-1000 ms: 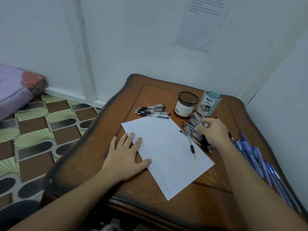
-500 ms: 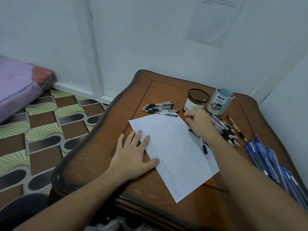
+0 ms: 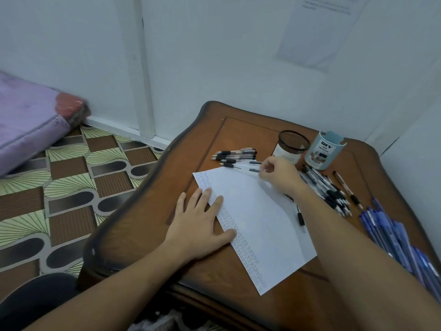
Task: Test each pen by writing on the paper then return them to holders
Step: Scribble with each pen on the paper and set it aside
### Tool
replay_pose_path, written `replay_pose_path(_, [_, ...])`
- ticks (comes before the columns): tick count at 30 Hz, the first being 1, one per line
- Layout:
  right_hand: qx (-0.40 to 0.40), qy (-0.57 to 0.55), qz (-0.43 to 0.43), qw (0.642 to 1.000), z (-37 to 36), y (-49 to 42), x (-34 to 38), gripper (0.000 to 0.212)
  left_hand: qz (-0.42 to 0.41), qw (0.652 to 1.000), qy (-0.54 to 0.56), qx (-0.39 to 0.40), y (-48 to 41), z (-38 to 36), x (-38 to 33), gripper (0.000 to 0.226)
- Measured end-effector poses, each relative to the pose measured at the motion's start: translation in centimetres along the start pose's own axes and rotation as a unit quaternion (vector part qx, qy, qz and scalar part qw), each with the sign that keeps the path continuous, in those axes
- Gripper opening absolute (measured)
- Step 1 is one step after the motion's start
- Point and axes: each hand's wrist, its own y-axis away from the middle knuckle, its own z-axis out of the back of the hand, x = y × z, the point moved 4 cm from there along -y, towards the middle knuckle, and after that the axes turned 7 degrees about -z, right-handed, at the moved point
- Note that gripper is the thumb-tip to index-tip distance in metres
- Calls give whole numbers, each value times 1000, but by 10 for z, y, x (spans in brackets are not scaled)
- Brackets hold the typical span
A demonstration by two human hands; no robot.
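Reaching away from the pile of black pens point(image 3: 324, 191) it touched a second ago, the right hand point(image 3: 280, 174) now pinches the end of one pen point(image 3: 241, 167) lying at the far edge of the paper point(image 3: 257, 223), near the mesh holder point(image 3: 290, 145). The left hand point(image 3: 199, 226) stays spread flat on its left margin on the counter point(image 3: 238, 134).

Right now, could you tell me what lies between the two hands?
In the head view, only the white paper lies between the flat left hand and the right hand, which pinches a pen.
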Motion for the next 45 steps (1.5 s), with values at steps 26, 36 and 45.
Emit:
replay_pose_path(26, [38, -599, -106, 793, 5, 152, -6, 27, -18, 1000, 17, -15, 1, 4, -4, 95])
replay_pose_path(36, [103, -534, -71, 836, -21, 161, -30, 36, -23, 999, -22, 31, 1, 2, -6, 119])
replay_pose_path(45, [105, -371, -35, 922, -36, 166, -27, 17, -23, 999, -26, 26, 0, 2, -5, 119])
